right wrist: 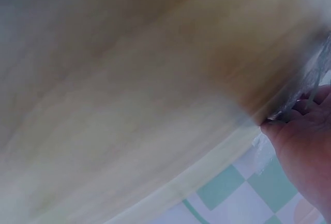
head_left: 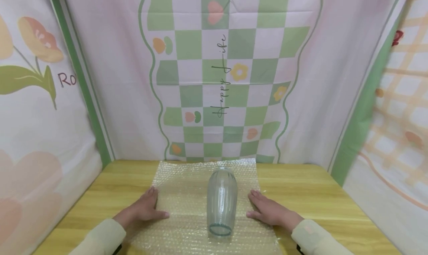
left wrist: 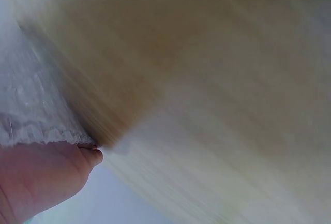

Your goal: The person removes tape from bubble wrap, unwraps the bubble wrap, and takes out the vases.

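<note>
A clear ribbed glass vase (head_left: pixel 222 199) lies on a sheet of bubble wrap (head_left: pixel 182 199), its ringed end towards me. My left hand (head_left: pixel 144 206) rests at the sheet's left edge, fingers extended forward and thumb spread over the wrap. At the right edge is my right hand (head_left: pixel 267 209), fingers straight and thumb apart, pointing towards the vase. Neither hand touches the glass. In the left wrist view part of the left hand (left wrist: pixel 46 177) shows against the wrap's edge (left wrist: pixel 31 94). The right wrist view catches the right hand (right wrist: pixel 305 141) beside crinkled plastic.
The sheet lies on a wood-grain table (head_left: pixel 301 188), reaching its far edge. Behind stands a hanging cloth (head_left: pixel 188 43) with green and white checks. Printed fabric panels flank both sides. The table surface is blurred in both wrist views.
</note>
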`<state>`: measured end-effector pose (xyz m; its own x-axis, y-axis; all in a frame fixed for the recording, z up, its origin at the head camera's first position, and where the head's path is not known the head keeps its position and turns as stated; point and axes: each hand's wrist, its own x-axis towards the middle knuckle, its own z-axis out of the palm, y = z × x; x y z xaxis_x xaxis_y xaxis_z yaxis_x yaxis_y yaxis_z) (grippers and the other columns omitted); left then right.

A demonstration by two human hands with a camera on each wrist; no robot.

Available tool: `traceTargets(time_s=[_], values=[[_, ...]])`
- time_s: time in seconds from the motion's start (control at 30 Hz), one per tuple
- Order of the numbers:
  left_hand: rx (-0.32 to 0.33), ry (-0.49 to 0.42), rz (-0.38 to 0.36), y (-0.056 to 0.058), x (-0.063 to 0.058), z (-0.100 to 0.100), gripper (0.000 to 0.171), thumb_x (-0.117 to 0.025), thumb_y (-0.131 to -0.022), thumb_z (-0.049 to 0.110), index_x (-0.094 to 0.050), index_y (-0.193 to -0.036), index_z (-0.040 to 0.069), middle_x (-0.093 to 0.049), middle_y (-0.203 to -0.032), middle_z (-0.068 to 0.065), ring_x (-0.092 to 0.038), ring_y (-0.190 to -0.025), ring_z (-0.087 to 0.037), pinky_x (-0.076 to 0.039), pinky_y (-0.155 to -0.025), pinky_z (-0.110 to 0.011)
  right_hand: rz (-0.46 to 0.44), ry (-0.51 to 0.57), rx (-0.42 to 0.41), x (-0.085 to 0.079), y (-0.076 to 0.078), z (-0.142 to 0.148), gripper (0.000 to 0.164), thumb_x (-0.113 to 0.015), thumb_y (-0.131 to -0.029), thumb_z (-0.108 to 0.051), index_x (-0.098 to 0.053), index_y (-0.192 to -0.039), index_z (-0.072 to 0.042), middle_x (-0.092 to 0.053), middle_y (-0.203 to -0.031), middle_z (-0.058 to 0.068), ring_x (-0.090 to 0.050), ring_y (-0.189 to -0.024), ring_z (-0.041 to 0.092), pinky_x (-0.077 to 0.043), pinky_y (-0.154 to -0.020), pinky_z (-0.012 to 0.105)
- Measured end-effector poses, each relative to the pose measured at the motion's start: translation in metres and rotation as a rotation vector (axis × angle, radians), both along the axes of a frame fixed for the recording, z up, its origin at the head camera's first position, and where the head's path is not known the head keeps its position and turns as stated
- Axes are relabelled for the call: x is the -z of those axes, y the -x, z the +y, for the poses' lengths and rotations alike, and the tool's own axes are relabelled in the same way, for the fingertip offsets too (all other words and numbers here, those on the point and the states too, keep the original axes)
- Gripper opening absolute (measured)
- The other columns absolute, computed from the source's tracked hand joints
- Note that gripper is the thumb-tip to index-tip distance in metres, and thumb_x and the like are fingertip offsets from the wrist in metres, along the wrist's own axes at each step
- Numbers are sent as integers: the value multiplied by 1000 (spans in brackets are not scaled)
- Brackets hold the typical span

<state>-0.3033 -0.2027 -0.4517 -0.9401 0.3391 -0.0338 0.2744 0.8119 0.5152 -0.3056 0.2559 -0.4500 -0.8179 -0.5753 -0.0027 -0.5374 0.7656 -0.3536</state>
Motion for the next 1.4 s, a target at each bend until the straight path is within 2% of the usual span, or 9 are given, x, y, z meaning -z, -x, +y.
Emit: traceTargets(time_s=[0.33,0.5,1.0,1.2,1.23,1.4], values=[[-10,34,-19,1,-1,1,114,-73,-78,55,-19,-142,-21,-9,-149,-42,-10,-139,-53,-12,-113,-61,5,-5,-2,-4,-1,-2,81,-55,-96,-47,-34,-140,17,-23,-148,38,-22,-137,51,-22,-110,60],[-27,39,-16,0,-2,1,114,-76,-76,54,-21,-142,-21,-11,-148,-42,-12,-139,-53,-14,-113,-60,28,-25,-6,-3,1,-3,82,-56,-94,-49,-36,-139,17,-25,-147,38,-25,-137,50,-23,-110,59],[-14,61,14,-1,-3,3,114,-76,-76,54,-22,-141,-22,-14,-147,-43,-15,-138,-53,-16,-113,-60,36,-14,33,-6,1,-3,81,-61,-91,-49,-43,-136,15,-32,-145,36,-31,-134,50,-26,-109,61],[-19,62,6,-1,-3,3,114,-76,-76,54,-22,-141,-22,-14,-147,-43,-15,-138,-53,-17,-113,-60,31,25,31,-8,4,-1,80,-65,-89,-48,-44,-136,14,-35,-143,37,-32,-133,51,-25,-109,61],[-22,67,5,-1,-3,3,114,-76,-76,55,-22,-141,-21,-14,-147,-42,-15,-138,-53,-17,-113,-60,30,37,28,-9,5,-2,77,-66,-88,-46,-47,-132,15,-41,-138,37,-39,-128,51,-32,-106,60],[-24,71,13,-1,-3,3,113,-76,-75,55,-23,-141,-21,-15,-147,-42,-16,-138,-53,-18,-113,-60,24,83,72,-12,8,-2,73,-68,-88,-41,-47,-133,13,-47,-134,33,-44,-124,49,-35,-105,59]])
